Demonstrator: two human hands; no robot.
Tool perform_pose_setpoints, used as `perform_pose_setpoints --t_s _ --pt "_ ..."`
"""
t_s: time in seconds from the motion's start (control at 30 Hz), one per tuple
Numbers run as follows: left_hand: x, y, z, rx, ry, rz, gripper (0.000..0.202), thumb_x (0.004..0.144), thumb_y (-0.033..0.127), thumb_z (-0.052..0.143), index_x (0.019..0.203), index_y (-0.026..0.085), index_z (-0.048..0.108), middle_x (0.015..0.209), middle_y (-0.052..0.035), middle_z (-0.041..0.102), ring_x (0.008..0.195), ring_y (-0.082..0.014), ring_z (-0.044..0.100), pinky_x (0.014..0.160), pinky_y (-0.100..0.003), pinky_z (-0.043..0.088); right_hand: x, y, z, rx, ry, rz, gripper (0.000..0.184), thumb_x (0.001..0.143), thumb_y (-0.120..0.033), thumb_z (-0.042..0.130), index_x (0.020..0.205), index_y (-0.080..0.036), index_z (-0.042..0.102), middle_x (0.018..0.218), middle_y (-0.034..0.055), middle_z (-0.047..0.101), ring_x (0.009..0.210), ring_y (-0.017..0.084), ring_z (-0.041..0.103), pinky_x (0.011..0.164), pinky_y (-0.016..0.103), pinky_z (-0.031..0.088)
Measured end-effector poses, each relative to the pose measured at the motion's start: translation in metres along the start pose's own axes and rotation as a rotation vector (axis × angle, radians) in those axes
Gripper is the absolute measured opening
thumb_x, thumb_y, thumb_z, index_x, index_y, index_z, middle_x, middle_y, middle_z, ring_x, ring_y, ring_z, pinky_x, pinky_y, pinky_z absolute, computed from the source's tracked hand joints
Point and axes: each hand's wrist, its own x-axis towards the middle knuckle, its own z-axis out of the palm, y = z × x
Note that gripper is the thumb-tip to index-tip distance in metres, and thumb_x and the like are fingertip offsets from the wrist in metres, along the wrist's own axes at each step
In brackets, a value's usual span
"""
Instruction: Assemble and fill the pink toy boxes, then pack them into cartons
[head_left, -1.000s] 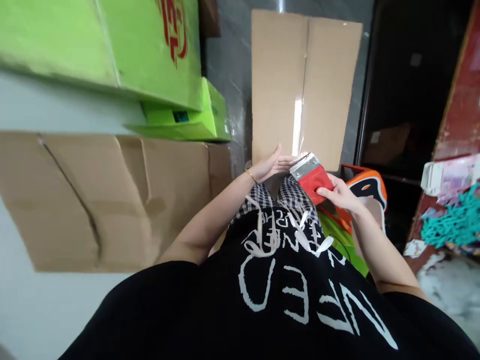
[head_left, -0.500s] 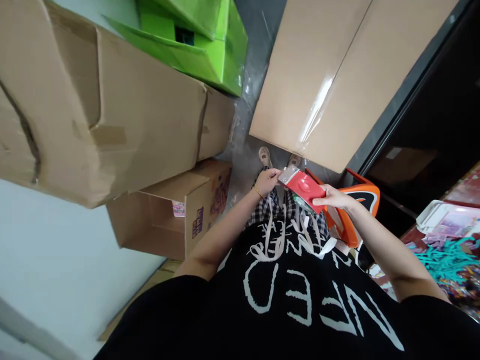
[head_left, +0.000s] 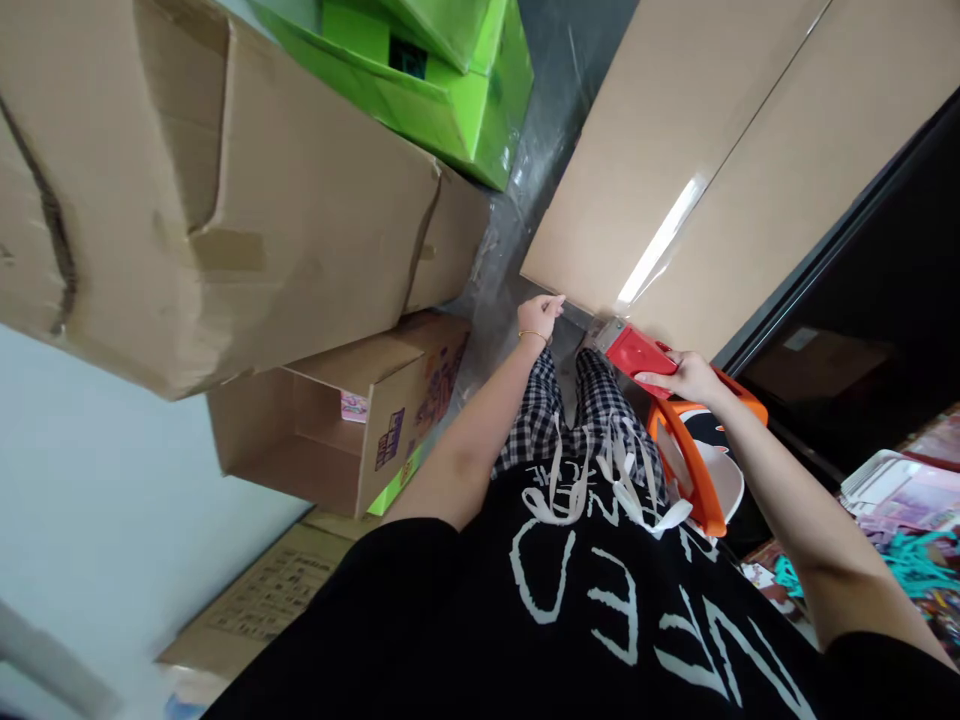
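Note:
In my right hand is a red packing tape dispenser with a metal plate at its far end. My thumb lies on the near side of it, with the fingers on the far side. The dispenser is over the near edge of a large cardboard box that has shiny clear tape along its seam. My left hand is closed in a pinch to the left of the dispenser, by the box's near corner. Whatever the pinch holds, if anything, is too small to make out.
A big brown carton and a green box stand on the left. Below the carton is an open cardboard box. An orange and white stool-like item is by my right leg. Teal strands lie at the far right.
My hands have moved apart: the left has come off the dispenser's metal end and gone up, while the right has carried the dispenser slightly right. My view has shifted too.

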Motion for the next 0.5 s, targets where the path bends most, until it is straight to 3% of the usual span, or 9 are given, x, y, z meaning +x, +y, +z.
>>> perform_pose_setpoints --t_s 0.13,0.5 --pt "0.01 -0.004 0.0 0.035 -0.008 -0.01 0.03 0.093 0.038 0.059 0.083 0.015 0.077 0.081 -0.0058 0.077 0.078 -0.016 0.073 0.08 -0.025 0.055 0.01 -0.001 -0.001 0.005 0.007 -0.03 0.059 0.064 -0.07 0.077 0.086 -0.015 0.075 0.083 0.006 0.074 0.076 0.024 0.067 0.072 0.033 0.053" --pt "0.026 0.002 0.002 0.105 -0.009 -0.1 0.033 0.09 0.04 0.063 0.071 0.016 0.077 0.074 -0.0074 0.076 0.075 -0.0199 0.073 0.081 -0.03 0.056 0.024 0.008 -0.006 0.039 0.005 -0.03 0.058 0.063 -0.068 0.079 0.081 -0.013 0.074 0.07 0.0033 0.068 0.062 0.018 0.059 0.063 0.031 0.051"
